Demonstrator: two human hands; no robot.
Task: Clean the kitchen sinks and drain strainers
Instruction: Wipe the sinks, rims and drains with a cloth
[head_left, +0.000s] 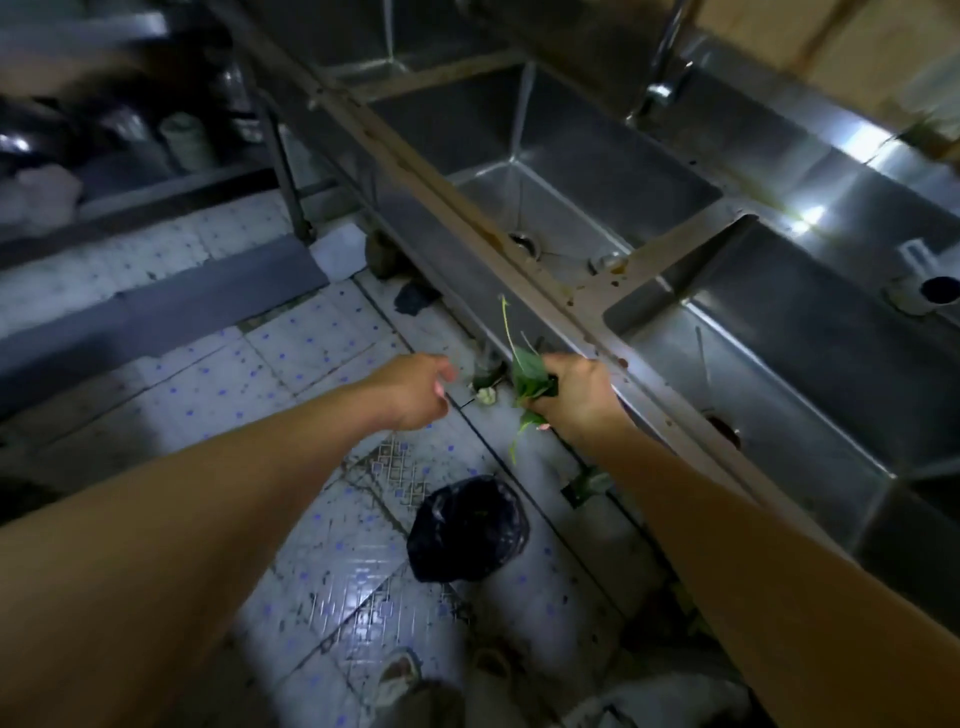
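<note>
A row of stainless steel sinks runs along the right. The middle sink (597, 156) has a round drain strainer (524, 243) in its floor. The near sink (810, 322) shows a dark drain (724, 428) at its front edge. My right hand (579, 392) grips a bunch of wet green leaf scraps (527, 376) just outside the front rim of the near sink, above the floor. My left hand (418, 387) hangs beside it to the left with fingers loosely curled and holds nothing.
A black rubbish bag (467, 527) stands open on the tiled floor below my hands. Small scraps (485, 395) lie on the floor by a sink leg. A tap (662, 88) rises behind the sinks. Shelves with pots (130, 130) stand at the far left.
</note>
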